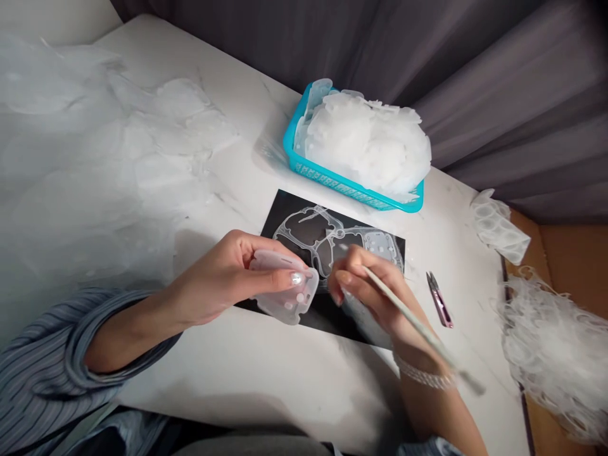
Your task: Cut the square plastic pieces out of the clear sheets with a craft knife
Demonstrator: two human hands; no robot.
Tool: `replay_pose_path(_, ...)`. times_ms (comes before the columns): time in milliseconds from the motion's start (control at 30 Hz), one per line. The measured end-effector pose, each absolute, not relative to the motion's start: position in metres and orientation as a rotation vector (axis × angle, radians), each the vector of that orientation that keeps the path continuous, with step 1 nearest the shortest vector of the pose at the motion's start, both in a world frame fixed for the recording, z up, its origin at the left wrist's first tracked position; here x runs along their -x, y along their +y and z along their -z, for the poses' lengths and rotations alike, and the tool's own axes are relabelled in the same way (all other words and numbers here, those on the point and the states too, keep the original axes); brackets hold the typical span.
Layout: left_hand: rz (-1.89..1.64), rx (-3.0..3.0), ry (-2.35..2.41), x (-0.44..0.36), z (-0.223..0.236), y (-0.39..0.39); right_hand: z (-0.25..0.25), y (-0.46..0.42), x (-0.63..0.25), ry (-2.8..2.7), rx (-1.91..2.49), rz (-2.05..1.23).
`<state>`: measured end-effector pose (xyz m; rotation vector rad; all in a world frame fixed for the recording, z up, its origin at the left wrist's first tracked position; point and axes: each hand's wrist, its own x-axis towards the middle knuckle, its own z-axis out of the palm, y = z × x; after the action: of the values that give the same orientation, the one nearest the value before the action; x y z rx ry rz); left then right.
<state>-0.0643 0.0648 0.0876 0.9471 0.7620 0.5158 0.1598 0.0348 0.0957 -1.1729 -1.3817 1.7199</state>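
Observation:
My left hand (247,275) pinches a translucent plastic piece (282,304) between thumb and fingers, tilted above a black mat (327,320). Just to the right, my right hand (368,278) is closed round a thin, pale stick-like tool (413,320). Its rear end is blurred, and the working tip cannot be made out. A clear branching plastic frame (316,237) lies on the mat beyond both hands. Another translucent piece (382,247) shows at that frame's right end, partly behind my right hand. Below the right hand, something translucent is blurred and partly covered.
A blue basket (332,183) heaped with translucent pieces stands behind the mat. Small thread snips (439,301) lie to the right. Plastic sheets (95,152) pile up at left. Tangled plastic scraps (555,348) fill a cardboard box (574,259) by the right edge, near a clear plastic bundle (498,225).

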Motion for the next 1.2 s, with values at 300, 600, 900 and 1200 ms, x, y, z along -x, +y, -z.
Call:
replay_pose_path(300, -0.445, -0.600, 0.810, 0.061, -0.079, 0.066, -0.064, -0.027, -0.294, -1.483, 2.420, -0.014)
replay_pose_path(600, -0.324, -0.618, 0.979, 0.055, -0.052, 0.063, -0.019, -0.061, -0.326, -1.533, 2.502, 0.028)
replay_pose_path(900, -0.347, -0.734, 0.857, 0.042, -0.063, 0.062, -0.025, -0.061, -0.350, -1.434, 2.331, -0.028)
replay_pose_path(1200, -0.396, -0.903, 0.847, 0.035, -0.084, 0.058, -0.097, -0.036, -0.239, -1.043, 1.596, -0.888)
